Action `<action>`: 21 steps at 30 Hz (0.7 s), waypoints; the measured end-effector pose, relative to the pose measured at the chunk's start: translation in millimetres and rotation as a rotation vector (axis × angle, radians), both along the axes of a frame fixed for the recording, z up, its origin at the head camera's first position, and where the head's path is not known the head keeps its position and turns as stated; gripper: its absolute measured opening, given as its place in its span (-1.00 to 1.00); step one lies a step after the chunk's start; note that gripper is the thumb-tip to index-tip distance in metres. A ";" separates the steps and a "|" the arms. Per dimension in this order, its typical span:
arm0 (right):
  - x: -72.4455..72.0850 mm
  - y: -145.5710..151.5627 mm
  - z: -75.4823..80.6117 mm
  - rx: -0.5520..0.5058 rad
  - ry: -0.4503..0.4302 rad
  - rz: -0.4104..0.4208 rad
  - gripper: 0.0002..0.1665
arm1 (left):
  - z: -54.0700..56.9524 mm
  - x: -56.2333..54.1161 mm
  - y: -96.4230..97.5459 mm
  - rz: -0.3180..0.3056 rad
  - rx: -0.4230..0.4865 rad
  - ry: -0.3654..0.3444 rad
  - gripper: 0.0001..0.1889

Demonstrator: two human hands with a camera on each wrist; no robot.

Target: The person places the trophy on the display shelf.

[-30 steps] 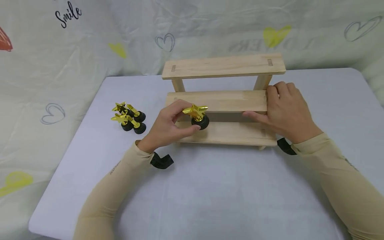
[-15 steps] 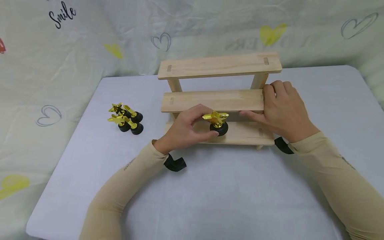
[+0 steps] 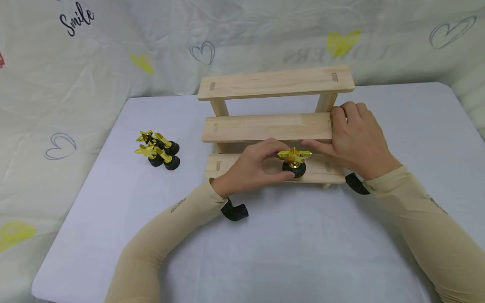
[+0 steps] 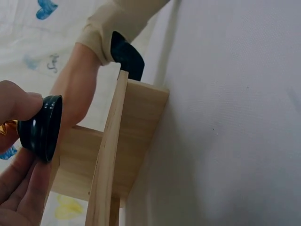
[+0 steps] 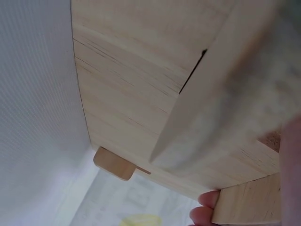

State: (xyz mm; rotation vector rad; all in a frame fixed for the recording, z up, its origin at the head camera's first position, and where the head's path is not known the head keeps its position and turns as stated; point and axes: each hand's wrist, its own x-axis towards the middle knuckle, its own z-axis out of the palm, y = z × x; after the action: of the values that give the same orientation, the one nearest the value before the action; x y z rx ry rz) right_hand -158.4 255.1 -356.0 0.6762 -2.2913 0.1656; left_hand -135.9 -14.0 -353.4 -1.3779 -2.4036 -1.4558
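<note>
In the head view my left hand (image 3: pixel 254 169) pinches a small gold star trophy (image 3: pixel 294 170) by its round black base, thumb on the near side. The trophy is upright and overlaps the bottom board (image 3: pixel 217 165) of a three-tier wooden shelf. The left wrist view shows the base's hollow underside (image 4: pixel 51 129) between thumb and fingers, apart from the wood. At the right end of the middle board (image 3: pixel 265 128), my right hand (image 3: pixel 360 141) grips the shelf, with its thumb along the front edge. Its fingertips (image 5: pixel 204 214) show behind the wood in the right wrist view.
Several more gold star trophies (image 3: pixel 156 150) with black bases stand clustered on the white table (image 3: pixel 303 248), left of the shelf. The shelf's top board (image 3: pixel 276 82) rises at the back, close to a printed cloth backdrop (image 3: pixel 246 33).
My left hand has carried the trophy rightward and slightly toward the front along the bottom board. The right hand keeps its grip on the shelf. The head view has shifted slightly.
</note>
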 end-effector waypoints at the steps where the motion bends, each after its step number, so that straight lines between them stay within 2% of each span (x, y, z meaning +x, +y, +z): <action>1: -0.2 -0.2 -0.4 -0.009 0.002 0.000 0.31 | -0.4 -0.3 2.2 0.001 -0.008 0.003 -0.59; 7: -0.4 0.4 -1.3 -0.007 0.005 0.003 0.29 | -3.0 -0.2 12.9 0.001 -0.056 0.008 -0.60; 15: 0.9 -0.4 -1.4 -0.029 0.012 0.010 0.24 | -4.8 2.2 24.3 -0.020 -0.074 -0.062 -0.57; 21: 1.9 -0.8 -0.1 -0.013 0.001 0.005 0.25 | -5.3 4.1 30.7 -0.002 -0.112 -0.070 -0.55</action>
State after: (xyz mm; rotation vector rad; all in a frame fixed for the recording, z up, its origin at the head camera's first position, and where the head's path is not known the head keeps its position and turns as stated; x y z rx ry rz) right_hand -156.5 254.4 -356.0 0.6753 -2.2856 0.1825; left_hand -131.7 16.6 -358.7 -1.3725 -2.5641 -1.4134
